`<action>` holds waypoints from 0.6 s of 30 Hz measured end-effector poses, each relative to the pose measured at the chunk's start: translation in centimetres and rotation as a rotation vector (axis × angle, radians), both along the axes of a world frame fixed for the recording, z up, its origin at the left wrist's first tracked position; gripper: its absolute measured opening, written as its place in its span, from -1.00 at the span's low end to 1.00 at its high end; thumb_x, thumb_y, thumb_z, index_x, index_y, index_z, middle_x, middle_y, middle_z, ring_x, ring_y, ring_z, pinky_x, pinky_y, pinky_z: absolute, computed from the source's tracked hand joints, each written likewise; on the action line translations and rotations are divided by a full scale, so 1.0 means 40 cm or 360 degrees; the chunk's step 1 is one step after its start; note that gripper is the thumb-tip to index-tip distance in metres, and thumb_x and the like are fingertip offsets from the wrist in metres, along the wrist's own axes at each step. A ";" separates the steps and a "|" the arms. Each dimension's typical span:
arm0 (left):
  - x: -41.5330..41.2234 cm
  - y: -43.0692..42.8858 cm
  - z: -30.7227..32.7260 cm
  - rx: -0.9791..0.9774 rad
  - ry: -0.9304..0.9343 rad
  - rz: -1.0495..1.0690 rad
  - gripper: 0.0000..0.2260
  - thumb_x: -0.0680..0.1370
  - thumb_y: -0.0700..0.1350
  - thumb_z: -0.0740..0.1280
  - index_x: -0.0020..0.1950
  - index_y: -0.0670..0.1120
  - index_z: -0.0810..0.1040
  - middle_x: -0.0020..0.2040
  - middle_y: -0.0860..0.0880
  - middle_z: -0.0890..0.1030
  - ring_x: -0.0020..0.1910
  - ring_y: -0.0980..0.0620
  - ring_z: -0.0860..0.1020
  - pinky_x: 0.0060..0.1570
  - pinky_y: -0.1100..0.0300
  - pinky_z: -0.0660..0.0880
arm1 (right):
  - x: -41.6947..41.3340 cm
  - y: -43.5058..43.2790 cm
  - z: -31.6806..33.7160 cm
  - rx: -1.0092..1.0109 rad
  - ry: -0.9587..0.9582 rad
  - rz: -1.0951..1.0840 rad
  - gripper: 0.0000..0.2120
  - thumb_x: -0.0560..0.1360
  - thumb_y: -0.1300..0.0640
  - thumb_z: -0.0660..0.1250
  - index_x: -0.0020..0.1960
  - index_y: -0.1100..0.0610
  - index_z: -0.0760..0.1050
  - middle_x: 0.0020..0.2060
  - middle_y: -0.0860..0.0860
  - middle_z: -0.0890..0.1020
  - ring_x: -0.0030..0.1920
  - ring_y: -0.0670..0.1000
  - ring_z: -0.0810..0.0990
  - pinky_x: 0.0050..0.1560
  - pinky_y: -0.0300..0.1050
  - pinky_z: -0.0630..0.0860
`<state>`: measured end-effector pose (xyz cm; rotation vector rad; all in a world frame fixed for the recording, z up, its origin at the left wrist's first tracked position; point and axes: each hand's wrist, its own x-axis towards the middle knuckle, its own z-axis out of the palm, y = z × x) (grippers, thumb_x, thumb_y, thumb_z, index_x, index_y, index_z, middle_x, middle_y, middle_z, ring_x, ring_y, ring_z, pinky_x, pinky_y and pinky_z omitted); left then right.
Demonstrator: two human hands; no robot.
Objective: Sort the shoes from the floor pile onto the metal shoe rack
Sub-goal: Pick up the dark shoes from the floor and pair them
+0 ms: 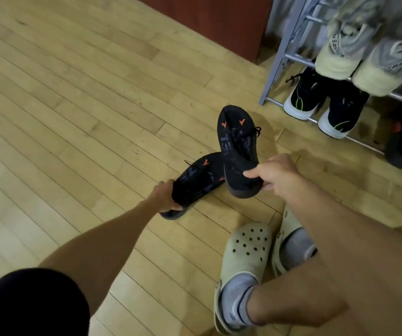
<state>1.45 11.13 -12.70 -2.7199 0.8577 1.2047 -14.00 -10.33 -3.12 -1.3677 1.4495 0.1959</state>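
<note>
One black shoe (237, 151) is pinched at the heel by the right hand (276, 174), its mate (195, 183) clasped on the floor by the left hand (164, 196), both grips closed, so the pair goes together to the rack (277, 66) nearby

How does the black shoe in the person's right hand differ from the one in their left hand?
The shoe in the right hand is lifted and stands steeply, one end pointing up, pinched at its lower end by the right hand. The shoe in the left hand lies low and nearly flat near the wooden floor, gripped at its near end by the left hand. Both are black with orange marks and black laces, seemingly a pair.
</note>
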 end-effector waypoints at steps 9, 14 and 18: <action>-0.044 0.012 0.015 0.0044 0.0243 0.0447 -0.58 0.49 -0.23 0.38 0.31 -0.22 0.36 0.24 -0.20 0.47 0.19 -0.15 0.48 0.06 0.08 0.51 | -0.013 0.005 0.016 -0.0002 0.0033 0.0058 -0.52 0.28 0.28 0.59 0.16 0.29 0.55 0.08 0.21 0.66 0.03 0.22 0.66 -0.03 0.08 0.66; -0.095 0.026 0.097 -0.0125 0.0751 0.1117 -0.66 0.51 -0.35 0.33 0.27 -0.30 0.41 0.12 -0.26 0.49 -0.09 -0.13 0.51 -0.26 0.09 0.53 | 0.014 0.024 0.128 -0.0020 -0.0082 0.0168 -0.56 0.38 0.34 0.51 0.22 0.34 0.49 0.20 0.24 0.60 0.18 0.24 0.60 0.17 0.12 0.57; -0.097 0.029 0.209 -0.0404 0.0736 0.1282 -0.77 0.50 -0.34 0.36 0.12 -0.29 0.39 0.17 -0.30 0.52 -0.11 -0.12 0.47 -0.26 0.09 0.49 | 0.025 0.056 0.239 -0.0127 -0.0165 0.0250 -0.45 0.42 0.30 0.49 0.36 0.34 0.41 0.31 0.23 0.53 0.25 0.23 0.56 0.22 0.08 0.54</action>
